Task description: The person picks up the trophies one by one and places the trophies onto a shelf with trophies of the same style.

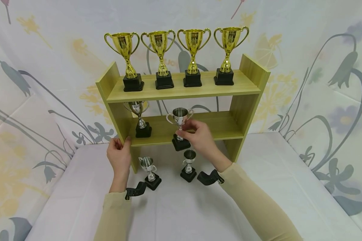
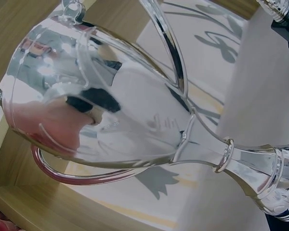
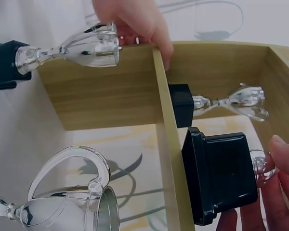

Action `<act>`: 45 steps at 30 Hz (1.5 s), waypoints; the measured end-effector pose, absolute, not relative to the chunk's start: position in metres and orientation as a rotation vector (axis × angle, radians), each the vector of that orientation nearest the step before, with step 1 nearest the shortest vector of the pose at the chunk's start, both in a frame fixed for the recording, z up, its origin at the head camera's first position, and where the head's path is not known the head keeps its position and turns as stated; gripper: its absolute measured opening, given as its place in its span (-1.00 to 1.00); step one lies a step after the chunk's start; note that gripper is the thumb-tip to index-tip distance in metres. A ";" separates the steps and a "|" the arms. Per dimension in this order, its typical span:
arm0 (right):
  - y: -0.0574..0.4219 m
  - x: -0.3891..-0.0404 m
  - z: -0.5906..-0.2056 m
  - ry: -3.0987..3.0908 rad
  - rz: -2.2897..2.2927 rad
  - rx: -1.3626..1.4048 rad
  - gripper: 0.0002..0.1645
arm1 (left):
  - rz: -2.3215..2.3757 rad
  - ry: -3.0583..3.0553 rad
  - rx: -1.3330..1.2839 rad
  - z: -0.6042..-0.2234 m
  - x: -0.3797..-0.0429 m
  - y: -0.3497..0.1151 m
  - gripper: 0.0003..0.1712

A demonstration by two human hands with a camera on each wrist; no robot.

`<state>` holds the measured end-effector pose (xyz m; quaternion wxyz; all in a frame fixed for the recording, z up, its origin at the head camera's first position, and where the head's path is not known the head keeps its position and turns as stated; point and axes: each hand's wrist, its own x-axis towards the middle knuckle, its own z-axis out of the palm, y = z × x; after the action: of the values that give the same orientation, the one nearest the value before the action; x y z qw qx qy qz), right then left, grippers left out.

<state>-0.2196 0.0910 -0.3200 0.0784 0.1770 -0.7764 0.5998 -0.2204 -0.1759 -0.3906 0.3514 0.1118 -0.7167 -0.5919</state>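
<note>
My right hand [image 1: 199, 135] pinches a small silver trophy cup [image 1: 180, 116] by its stem, between thumb and fingers. The trophy's black base [image 3: 221, 175] is right at the front edge of the middle board of a wooden shelf [image 1: 196, 125]. At the shelf's left side panel, my left hand [image 1: 119, 154] grips the edge, thumb at the front and fingers curled on the outer side. Another silver trophy [image 1: 142, 120] stands upright on that board, at its left end. Below, a silver trophy [image 1: 151, 172] stands beside my left wrist, and one more [image 1: 188, 165] near my right wrist.
Several gold trophies [image 1: 193, 50] stand in a row on the top board [image 1: 175, 93]. The shelf stands on a white cloth-covered table [image 1: 175, 214], with a flower-patterned cloth [image 1: 304, 83] behind and at the sides.
</note>
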 end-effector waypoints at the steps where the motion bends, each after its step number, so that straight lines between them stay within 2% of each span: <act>1: 0.091 -0.220 -0.320 -2.330 1.794 0.529 -0.75 | -1.530 -1.855 0.290 -0.391 -0.220 -0.176 -0.69; 11: 0.086 -0.220 -0.316 -2.396 1.726 0.534 -0.67 | -1.527 -1.839 0.300 -0.389 -0.220 -0.176 -0.67; 45: 0.073 -0.232 -0.314 -2.420 1.682 0.429 -0.79 | -1.518 -1.830 0.288 -0.390 -0.221 -0.174 -0.65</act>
<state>-0.2316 0.0729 -0.3136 0.0817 0.1437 -0.8097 0.5630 -0.2206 -0.1742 -0.3904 0.3649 0.1119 -0.7113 -0.5902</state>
